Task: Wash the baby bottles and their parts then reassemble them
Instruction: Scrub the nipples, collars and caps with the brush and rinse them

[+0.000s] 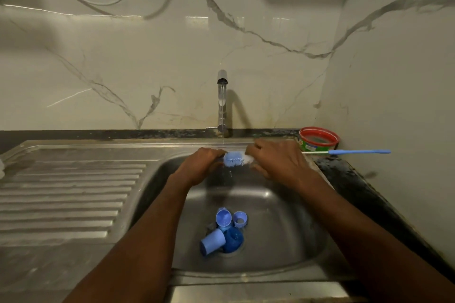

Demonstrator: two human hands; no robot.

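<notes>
Clearly the washing step is in hand: both hands hold a pale blue plastic bottle part (234, 160) under the thin stream of water from the chrome tap (222, 103), above the back of the stainless steel sink (283, 229). The left hand (200, 167) has its fingers curled round the left end of the part, and the right hand (278, 160) grips the right end, where something white, perhaps foam or a brush head, shows; I cannot tell which. Four more blue plastic parts, caps and rings (225, 232), lie clustered over the drain, touching one another and apparently not yet rinsed. On the dark table at the right a long blue-handled bottle brush (357, 152) rests just in front of a red-rimmed green tub (318, 140). Next, I judge, the held part needs turning under the water until clean, then setting aside on the ribbed draining board (69, 192) before picking another from the drain.
</notes>
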